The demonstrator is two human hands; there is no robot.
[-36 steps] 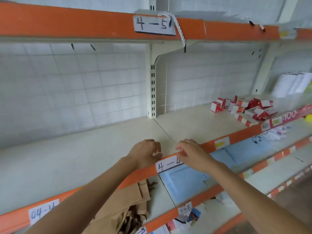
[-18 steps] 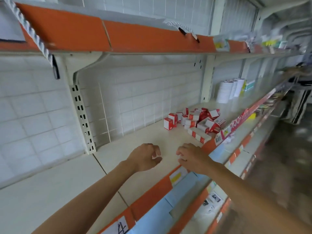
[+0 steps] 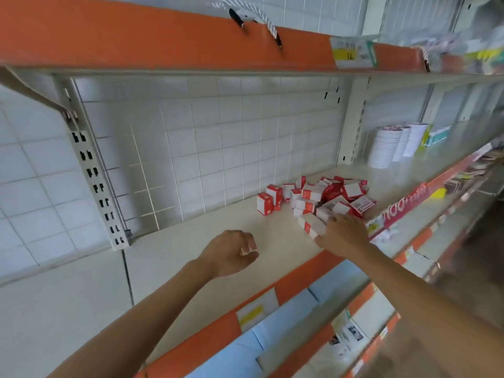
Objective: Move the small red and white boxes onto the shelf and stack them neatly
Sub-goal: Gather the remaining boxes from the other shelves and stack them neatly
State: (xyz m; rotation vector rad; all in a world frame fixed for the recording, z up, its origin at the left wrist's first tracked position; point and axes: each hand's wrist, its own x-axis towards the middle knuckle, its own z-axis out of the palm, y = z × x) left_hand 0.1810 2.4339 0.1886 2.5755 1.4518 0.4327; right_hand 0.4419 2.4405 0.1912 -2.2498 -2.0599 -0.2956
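Red-and-white boxes (image 3: 319, 199), too jumbled to count; right hand (image 3: 344, 236) grips one, left hand (image 3: 230, 253) loosely curled.

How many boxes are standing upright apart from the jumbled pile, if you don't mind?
2: one box at the pile's left edge, another just behind it. Others may be hidden within the pile.
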